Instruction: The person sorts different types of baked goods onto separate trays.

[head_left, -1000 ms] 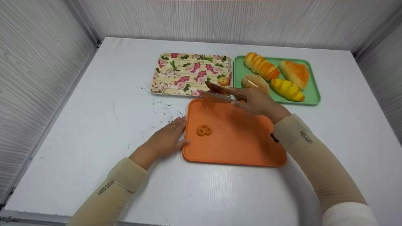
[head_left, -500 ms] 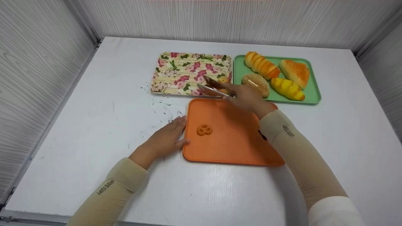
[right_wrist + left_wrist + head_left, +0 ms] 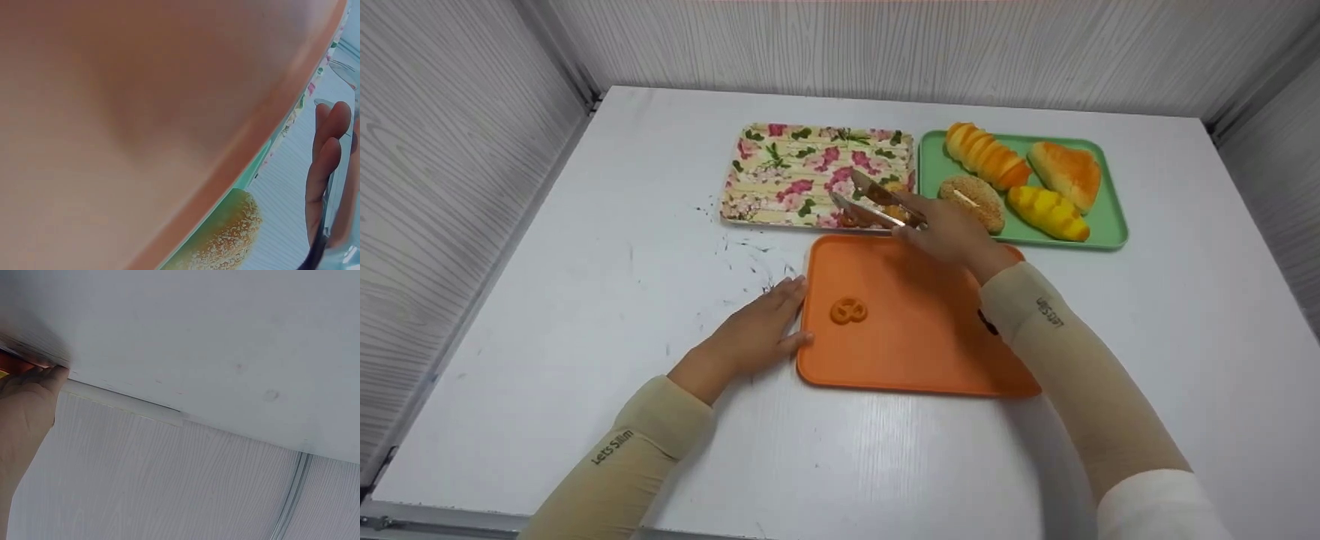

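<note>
My right hand [image 3: 952, 231] grips a pair of metal tongs [image 3: 885, 201], its two arms spread apart over the front right of the floral tray [image 3: 780, 176]. Small brown cookies [image 3: 851, 219] lie at and below the tong arms, partly covered by them. In the right wrist view the fingers [image 3: 326, 163] curl along the tongs' side. My left hand [image 3: 757, 330] lies with extended fingers against the left rim of the orange tray [image 3: 922, 345]. A pretzel-shaped cookie [image 3: 848, 311] sits on that tray's left half.
Right of the floral tray is a green tray [image 3: 1110, 217]. It bears a sesame bun [image 3: 971, 202], a striped loaf [image 3: 982, 154], a wedge-shaped bread [image 3: 1066, 172] and a yellow bread [image 3: 1048, 214]. Pale wood-grain panels [image 3: 885, 49] border the white table [image 3: 585, 300].
My right hand has shifted left with the tongs, lowering them over the floral tray's cookies; the tong arms are spread wider. The left hand and pretzel-shaped cookie stay in place.
</note>
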`<state>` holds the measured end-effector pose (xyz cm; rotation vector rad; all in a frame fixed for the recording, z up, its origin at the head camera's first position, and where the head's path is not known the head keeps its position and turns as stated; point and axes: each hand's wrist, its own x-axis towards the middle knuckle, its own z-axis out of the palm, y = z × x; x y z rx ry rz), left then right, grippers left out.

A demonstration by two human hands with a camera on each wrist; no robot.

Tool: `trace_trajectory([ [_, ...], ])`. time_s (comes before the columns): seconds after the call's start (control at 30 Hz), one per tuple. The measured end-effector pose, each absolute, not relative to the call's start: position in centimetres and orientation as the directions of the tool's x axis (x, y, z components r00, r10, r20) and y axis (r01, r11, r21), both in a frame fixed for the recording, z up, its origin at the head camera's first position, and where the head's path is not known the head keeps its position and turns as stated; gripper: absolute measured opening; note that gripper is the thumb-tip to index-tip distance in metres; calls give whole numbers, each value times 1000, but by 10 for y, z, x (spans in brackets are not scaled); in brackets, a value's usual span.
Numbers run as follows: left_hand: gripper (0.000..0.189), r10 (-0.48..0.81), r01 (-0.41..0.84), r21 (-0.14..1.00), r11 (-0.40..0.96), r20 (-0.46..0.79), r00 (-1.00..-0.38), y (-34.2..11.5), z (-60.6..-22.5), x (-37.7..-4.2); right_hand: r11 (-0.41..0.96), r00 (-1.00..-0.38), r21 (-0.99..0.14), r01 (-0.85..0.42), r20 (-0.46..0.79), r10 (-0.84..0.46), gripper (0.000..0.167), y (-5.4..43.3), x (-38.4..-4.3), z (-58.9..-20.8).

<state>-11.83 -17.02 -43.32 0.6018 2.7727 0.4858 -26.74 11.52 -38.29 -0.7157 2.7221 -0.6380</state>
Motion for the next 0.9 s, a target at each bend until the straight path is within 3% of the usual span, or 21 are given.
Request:
trace_trajectory([
  [0.33,78,437,346,372,861,-193,-879,-169,-432,-118,714,-825,-525,-463,-39,-564,68,122,-261,-380],
  [0.9,79,432,348,355,868,-192,-881,-168,-429,-118,614,-694,-494,-615,-30,-719,70,138,-240,-381],
])
